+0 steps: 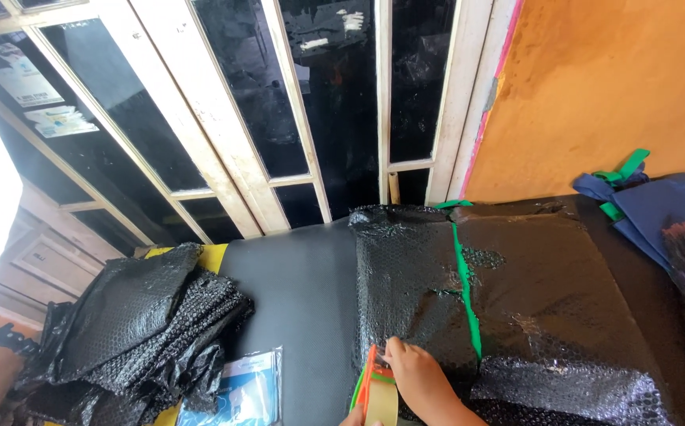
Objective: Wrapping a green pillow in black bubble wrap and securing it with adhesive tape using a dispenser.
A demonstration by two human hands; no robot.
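Right hand [421, 379] has its fingers pinched on the tape [380, 394], roll standing just left of the grip. The parcel [516, 315], in black bubble wrap, lies under the palm. I'd keep the strip taut and flat. Left hand [352, 418] is barely in frame, can't tell its grip.

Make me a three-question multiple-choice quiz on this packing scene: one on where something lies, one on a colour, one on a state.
1. Where does the pile of folded black bubble wrap lie?
A. left of the wrapped parcel
B. on top of the parcel
C. right of the parcel

2. What colour is the tape strip across the wrapped parcel?
A. red
B. green
C. white

3. What is the right hand doing?
A. resting flat on the table
B. gripping the feather duster
C. pinching at the tape dispenser

Answers: 1 A, the pile sits at the left edge; 2 B, the strip is bright green; 3 C, fingers meet at the dispenser's top.
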